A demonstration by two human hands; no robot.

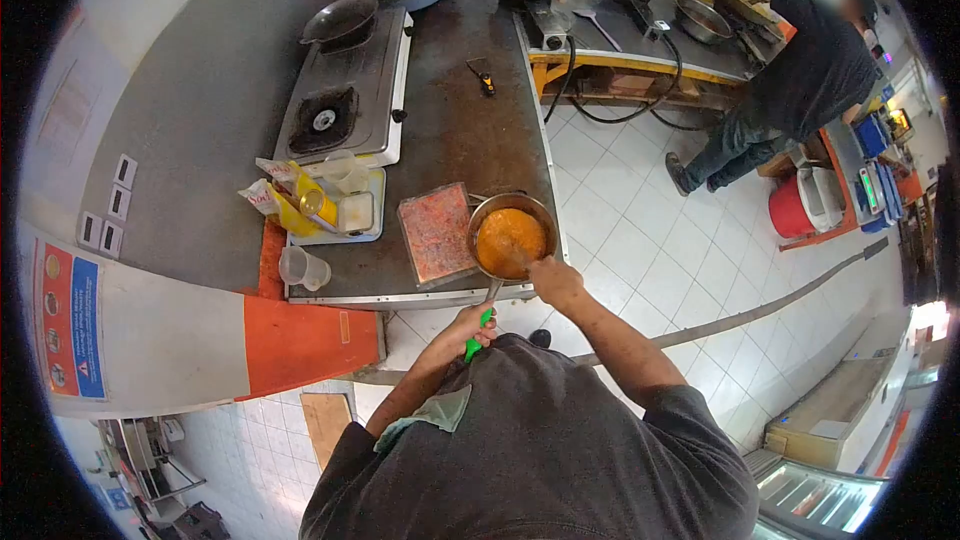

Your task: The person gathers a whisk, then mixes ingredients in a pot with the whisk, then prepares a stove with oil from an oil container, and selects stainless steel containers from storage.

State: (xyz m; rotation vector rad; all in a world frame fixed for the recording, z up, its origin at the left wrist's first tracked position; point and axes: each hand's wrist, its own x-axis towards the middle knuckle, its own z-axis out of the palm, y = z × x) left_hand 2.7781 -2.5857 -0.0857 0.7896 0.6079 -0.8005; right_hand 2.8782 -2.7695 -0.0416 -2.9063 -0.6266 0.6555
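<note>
A metal saucepan (544, 223) with orange sauce (508, 238) in it is at the counter's front edge. My left hand (473, 324) is wrapped round the green handle (477, 342) of the pan. Over the pan's right front rim, my right hand (556, 282) is closed on something I cannot make out; its lower end is blurred in the sauce. Just left of the pan lies a flat, clear-wrapped pack with red and pale contents (437, 233).
A tray (372, 225) with yellow packets and containers stands left. Behind it is a gas stove (372, 90) with a dark pan (343, 22). A black-and-yellow tool (487, 85) lies farther back. Another person (800, 65) stands at the back right by more pans.
</note>
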